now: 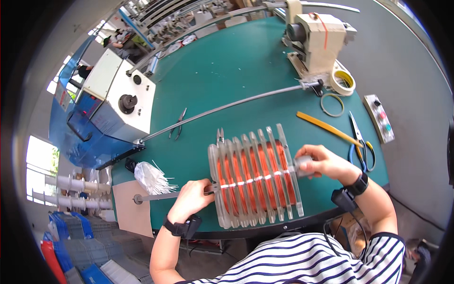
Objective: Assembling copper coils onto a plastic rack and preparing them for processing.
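A coil-winding former (257,177) lies across the front of the green table, with orange-red wire wound between several translucent plates. White ties (258,178) cross the windings in a row. From its left end a metal shaft (163,195) runs out to a round end. My left hand (194,198) is closed around this shaft close to the outermost plate; part of the grip is hidden. At the other end my right hand (326,163) grips a grey cylindrical end piece (303,166) between thumb and fingers. Wire cutters (220,136) lie just behind the plates.
White cable ties (152,177) lie bundled beside a cardboard sheet (132,208). A long rod (227,106) spans from the white winding machine (120,94) to the beige tailstock (321,42). Pliers (178,124), scissors (360,142), a yellow strip (326,125), tape rolls (343,81) and a button box (379,118) lie around.
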Motion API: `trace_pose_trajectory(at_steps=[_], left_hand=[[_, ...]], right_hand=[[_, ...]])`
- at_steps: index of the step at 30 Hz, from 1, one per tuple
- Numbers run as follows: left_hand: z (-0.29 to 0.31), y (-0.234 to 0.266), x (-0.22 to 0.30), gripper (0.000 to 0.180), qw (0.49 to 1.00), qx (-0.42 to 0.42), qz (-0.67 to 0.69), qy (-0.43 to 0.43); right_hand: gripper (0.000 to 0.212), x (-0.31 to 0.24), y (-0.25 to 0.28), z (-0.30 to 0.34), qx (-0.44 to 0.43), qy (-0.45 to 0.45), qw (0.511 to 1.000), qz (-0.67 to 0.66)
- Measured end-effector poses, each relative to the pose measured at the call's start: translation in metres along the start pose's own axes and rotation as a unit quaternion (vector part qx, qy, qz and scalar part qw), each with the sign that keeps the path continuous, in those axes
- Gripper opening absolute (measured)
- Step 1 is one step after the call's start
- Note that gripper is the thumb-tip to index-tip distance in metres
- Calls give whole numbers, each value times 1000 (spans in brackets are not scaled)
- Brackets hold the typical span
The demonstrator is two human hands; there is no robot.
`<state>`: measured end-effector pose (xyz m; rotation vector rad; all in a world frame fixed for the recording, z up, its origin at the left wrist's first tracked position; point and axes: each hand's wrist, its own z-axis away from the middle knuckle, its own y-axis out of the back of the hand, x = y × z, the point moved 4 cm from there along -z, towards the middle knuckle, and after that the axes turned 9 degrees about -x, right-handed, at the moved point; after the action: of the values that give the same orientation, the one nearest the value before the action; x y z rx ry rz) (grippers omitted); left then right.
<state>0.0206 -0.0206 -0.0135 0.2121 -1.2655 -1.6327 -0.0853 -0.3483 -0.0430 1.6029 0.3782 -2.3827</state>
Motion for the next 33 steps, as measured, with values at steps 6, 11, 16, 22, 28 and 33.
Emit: trace_pose_trajectory(at_steps=[6,11,16,22,28,33], left_hand=[[21,41,45,51,981,159,4,-109],[3,27,132,29,959,126,-16,-254],[-32,18,168,24,941,139,-53,-303],[-65,9,165,18,946,139,-101,-274],[-72,8,173,16,928,174,-94,-315],[-73,4,163,14,934,162,-92,-304]], right_hand=[[39,3,56,10,178,-62,931,314],[56,13,52,1,254,-31,761,596],[60,39,77,34,388,-48,666,635],[19,-7,-6,45,449,95,763,456],[16,19,23,15,415,150,732,519],[38,-24,-66,48,353,253,844,315]])
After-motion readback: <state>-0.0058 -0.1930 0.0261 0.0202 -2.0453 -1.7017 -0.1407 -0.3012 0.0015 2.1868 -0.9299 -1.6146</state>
